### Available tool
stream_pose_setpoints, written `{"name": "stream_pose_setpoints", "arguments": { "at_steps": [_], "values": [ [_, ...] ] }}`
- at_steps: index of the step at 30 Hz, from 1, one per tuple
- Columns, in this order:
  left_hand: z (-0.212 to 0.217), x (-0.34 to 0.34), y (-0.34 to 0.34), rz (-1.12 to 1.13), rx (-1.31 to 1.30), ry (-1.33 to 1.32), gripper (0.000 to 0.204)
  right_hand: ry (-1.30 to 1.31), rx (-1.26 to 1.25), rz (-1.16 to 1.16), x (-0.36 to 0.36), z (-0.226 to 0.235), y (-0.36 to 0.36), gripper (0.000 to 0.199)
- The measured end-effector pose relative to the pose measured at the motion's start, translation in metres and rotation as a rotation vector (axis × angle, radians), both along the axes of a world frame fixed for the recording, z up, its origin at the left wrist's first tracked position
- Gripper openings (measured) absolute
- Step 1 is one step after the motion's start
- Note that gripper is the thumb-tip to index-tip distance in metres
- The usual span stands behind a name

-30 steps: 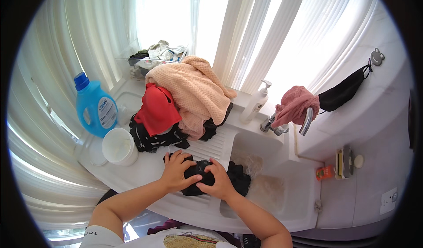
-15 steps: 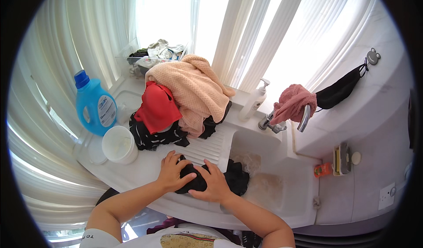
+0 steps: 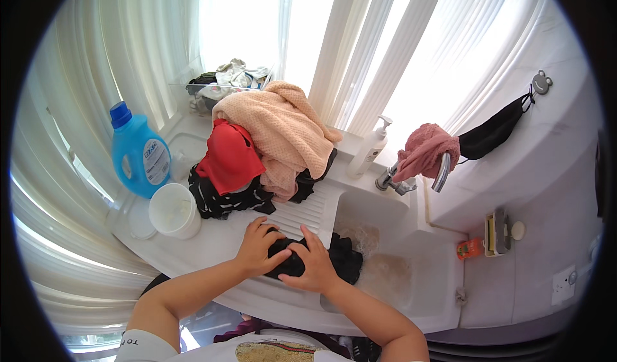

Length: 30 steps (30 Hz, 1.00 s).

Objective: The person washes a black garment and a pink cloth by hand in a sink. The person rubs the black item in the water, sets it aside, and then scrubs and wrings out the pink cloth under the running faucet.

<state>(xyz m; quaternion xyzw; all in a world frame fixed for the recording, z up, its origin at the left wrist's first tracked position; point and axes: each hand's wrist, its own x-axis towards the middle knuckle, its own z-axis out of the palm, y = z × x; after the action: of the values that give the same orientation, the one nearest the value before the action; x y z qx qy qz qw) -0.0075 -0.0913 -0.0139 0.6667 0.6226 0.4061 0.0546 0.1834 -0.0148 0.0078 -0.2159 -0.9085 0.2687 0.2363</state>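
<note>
A wet-looking black garment (image 3: 346, 259) lies bunched over the ribbed washboard (image 3: 297, 217) at the sink's left, its right end hanging into the basin. My left hand (image 3: 258, 249) grips its left part, fingers curled over the cloth and thumb pointing right. From the right, my right hand (image 3: 315, 263) clasps the same bundle, its thumb near my left thumb. Some of the cloth is hidden under my palms and fingers.
Cloudy water stands in the basin (image 3: 421, 259). Behind my hands are a peach towel (image 3: 276, 124), a red bra (image 3: 231, 156) and black patterned cloth (image 3: 225, 198). A white tub (image 3: 175, 211), blue detergent bottle (image 3: 140, 153), pump bottle (image 3: 369, 147) and tap (image 3: 442, 172) stand around.
Both hands have shifted slightly, my left one a little to the right and up, with the black garment still between them. Other things stay in place.
</note>
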Motion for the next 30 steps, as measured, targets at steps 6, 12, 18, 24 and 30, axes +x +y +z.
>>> {"name": "stream_pose_setpoints", "arguments": {
  "at_steps": [6,12,18,24,30],
  "values": [
    [0.003,0.027,-0.016,-0.109,0.197,0.070,0.021,0.246,0.240,0.162,0.002,-0.024,-0.001,0.041],
    [-0.004,0.004,0.057,0.361,-0.229,-0.077,0.050,-0.082,-0.100,-0.255,-0.034,-0.018,0.037,0.076],
    [0.003,0.039,-0.059,-0.047,-0.006,0.146,0.055,-0.101,0.399,-0.052,0.028,-0.008,-0.054,0.075],
    [-0.005,0.017,0.050,0.174,-0.338,-0.074,0.036,0.015,0.058,-0.103,-0.021,-0.036,0.038,0.061],
    [0.001,0.020,0.016,0.252,-0.225,0.102,0.061,-0.146,0.183,-0.249,-0.004,0.006,-0.011,0.073]
  ]
}}
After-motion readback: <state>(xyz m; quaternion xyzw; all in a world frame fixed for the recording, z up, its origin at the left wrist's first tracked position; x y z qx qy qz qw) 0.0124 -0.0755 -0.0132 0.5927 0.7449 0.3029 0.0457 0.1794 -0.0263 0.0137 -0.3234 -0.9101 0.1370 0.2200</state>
